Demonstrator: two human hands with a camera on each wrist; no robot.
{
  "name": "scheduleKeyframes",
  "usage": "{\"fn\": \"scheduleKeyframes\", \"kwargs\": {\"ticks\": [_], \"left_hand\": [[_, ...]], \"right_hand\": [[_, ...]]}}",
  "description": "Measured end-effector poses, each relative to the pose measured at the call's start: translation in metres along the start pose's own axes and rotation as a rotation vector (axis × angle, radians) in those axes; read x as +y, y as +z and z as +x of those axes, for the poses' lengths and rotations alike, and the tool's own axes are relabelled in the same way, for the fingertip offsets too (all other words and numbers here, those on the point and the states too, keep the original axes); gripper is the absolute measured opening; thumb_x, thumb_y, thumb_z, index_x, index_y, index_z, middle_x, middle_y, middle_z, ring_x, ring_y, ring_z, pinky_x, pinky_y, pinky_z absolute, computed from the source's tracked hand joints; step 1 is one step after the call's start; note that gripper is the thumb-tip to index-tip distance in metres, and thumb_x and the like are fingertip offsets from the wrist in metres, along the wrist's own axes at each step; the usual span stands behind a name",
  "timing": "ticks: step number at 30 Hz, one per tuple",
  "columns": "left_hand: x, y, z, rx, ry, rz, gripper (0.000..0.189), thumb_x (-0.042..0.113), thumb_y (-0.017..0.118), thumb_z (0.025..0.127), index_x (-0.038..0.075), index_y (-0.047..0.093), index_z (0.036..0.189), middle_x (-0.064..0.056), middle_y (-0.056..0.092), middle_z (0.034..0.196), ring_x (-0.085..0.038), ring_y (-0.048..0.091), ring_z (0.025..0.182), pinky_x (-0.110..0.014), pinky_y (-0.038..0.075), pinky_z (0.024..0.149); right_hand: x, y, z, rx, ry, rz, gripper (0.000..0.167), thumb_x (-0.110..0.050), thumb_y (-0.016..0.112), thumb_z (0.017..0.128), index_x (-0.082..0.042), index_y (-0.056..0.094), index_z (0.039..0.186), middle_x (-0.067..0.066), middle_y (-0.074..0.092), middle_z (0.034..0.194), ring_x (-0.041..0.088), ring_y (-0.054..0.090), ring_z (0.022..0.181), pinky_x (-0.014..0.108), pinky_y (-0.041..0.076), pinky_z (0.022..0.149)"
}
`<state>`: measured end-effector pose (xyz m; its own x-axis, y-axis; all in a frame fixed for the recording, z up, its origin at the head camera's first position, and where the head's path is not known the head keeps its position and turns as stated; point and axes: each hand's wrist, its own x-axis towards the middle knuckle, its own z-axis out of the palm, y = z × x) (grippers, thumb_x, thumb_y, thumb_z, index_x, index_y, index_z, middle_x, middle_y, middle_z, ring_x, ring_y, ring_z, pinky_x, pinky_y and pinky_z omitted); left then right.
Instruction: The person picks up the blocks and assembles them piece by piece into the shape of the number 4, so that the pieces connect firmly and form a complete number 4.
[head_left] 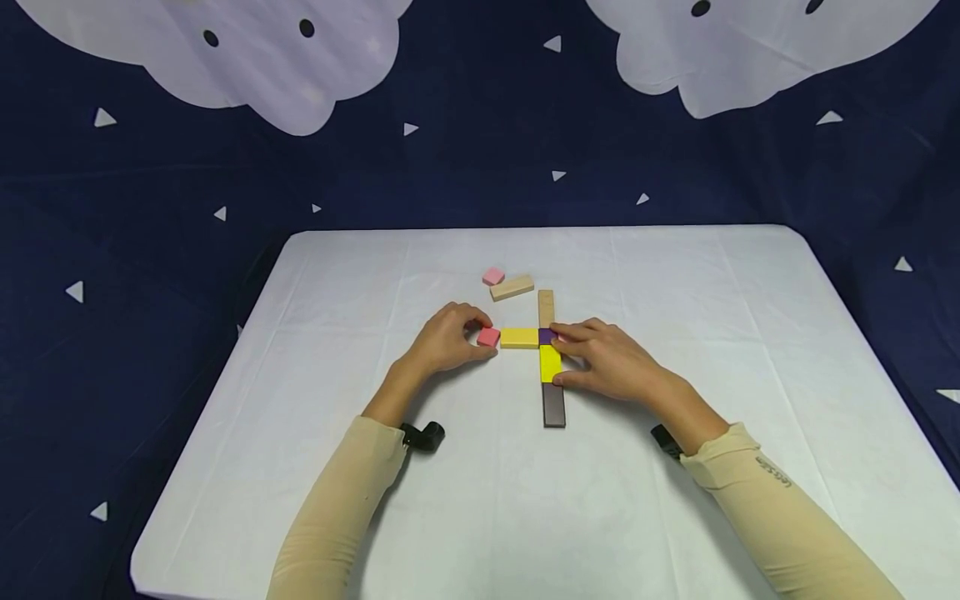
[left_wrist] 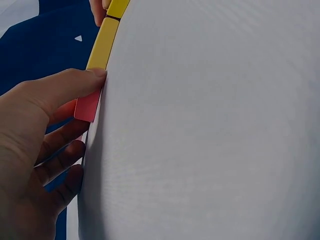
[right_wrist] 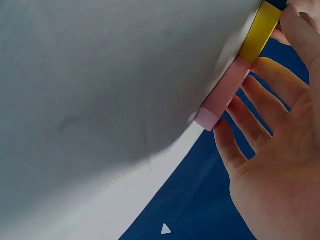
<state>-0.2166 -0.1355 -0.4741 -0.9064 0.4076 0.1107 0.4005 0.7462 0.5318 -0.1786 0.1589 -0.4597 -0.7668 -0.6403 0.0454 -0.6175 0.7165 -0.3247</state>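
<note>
My left hand [head_left: 453, 337] pinches a small red block [head_left: 488, 337] between thumb and forefinger. This block meets the left end of a yellow block [head_left: 519, 338], and the thumb lies by their joint in the left wrist view. My right hand [head_left: 603, 362] has fairly straight fingers, with fingertips by a purple block [head_left: 547, 337] and the thumb touching a bright yellow block [head_left: 551, 362]. A pink block [right_wrist: 225, 95] lies against its fingers, mostly hidden from the head view. A plain wooden block [head_left: 546, 307] extends beyond the purple one; a dark block [head_left: 553, 406] continues nearer me.
Behind the cross-shaped row, a loose wooden block [head_left: 512, 287] lies beside a small pink block [head_left: 492, 276]. A white cloth covers the table [head_left: 262, 475]. A dark blue curtain [head_left: 480, 167] with clouds and triangles hangs behind it.
</note>
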Motion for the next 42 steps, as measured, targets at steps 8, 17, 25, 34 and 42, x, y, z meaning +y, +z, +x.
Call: {"fn": "scheduleKeyframes", "kwargs": {"ticks": [8,17,25,34,42], "left_hand": [[0.001,0.0,-0.001,-0.002,-0.003,0.0,0.041,0.037,0.085,0.07,0.017,0.07,0.103,0.005,0.062,0.099,-0.012,0.051,0.09,-0.03,0.044,0.081],[-0.001,0.001,0.0,-0.009,-0.006,-0.003,0.043,0.036,0.085,0.07,0.017,0.069,0.105,0.005,0.062,0.102,-0.012,0.051,0.093,-0.03,0.044,0.084],[-0.004,0.001,0.002,-0.025,-0.007,-0.025,0.05,0.044,0.082,0.072,0.017,0.067,0.111,0.007,0.061,0.102,-0.011,0.051,0.093,-0.029,0.043,0.085],[-0.007,-0.002,0.008,0.013,-0.037,-0.203,0.035,0.037,0.067,0.089,0.01,0.067,0.11,0.004,0.063,0.096,-0.013,0.055,0.086,-0.03,0.046,0.077],[-0.007,-0.004,0.017,0.078,-0.035,-0.229,0.026,0.026,0.068,0.089,0.008,0.068,0.106,0.0,0.064,0.092,-0.015,0.056,0.082,-0.031,0.046,0.074]], "right_hand": [[-0.001,0.0,0.0,-0.009,0.016,0.0,0.071,-0.057,0.067,0.082,-0.011,0.055,0.135,-0.001,0.04,0.149,0.025,0.039,0.127,0.048,0.032,0.102],[-0.001,-0.001,0.0,-0.009,0.016,0.002,0.071,-0.057,0.068,0.082,-0.011,0.055,0.135,0.0,0.04,0.149,0.025,0.039,0.127,0.048,0.032,0.102],[-0.001,-0.001,-0.001,-0.007,0.007,0.005,0.071,-0.057,0.067,0.083,-0.012,0.055,0.135,0.0,0.04,0.148,0.025,0.039,0.127,0.048,0.032,0.102],[-0.001,-0.002,-0.001,-0.01,0.011,0.007,0.071,-0.057,0.066,0.083,-0.011,0.055,0.136,0.0,0.04,0.149,0.025,0.039,0.127,0.047,0.032,0.102],[-0.002,-0.002,-0.001,-0.015,0.017,0.01,0.07,-0.057,0.067,0.083,-0.011,0.054,0.135,0.0,0.04,0.149,0.024,0.039,0.128,0.048,0.032,0.102]]}}
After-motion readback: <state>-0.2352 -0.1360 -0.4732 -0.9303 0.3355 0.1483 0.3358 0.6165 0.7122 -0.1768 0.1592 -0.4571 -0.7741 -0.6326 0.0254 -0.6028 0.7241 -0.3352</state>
